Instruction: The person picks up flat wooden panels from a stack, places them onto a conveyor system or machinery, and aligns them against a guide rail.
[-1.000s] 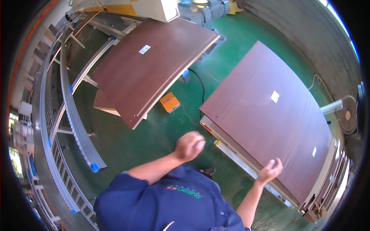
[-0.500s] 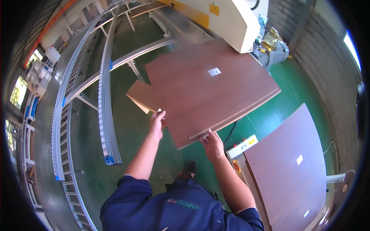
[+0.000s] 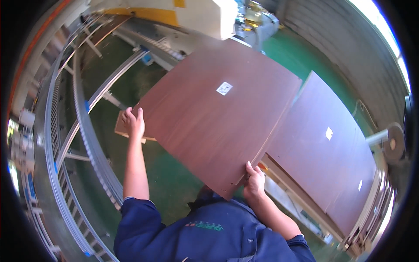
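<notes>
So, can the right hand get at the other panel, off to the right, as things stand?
Probably not without letting go: the right hand has the edge of the held panel. Otherwise the other panel looks close by, its near edge uncovered.

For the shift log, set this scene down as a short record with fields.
Held: brown panel, white label on its face
Left grip: on the panel's left edge
Right grip: on its right edge, near the nearest corner
To the right: second panel
To the left: grey rails
Beyond: pale machine housing
Floor: green
</notes>
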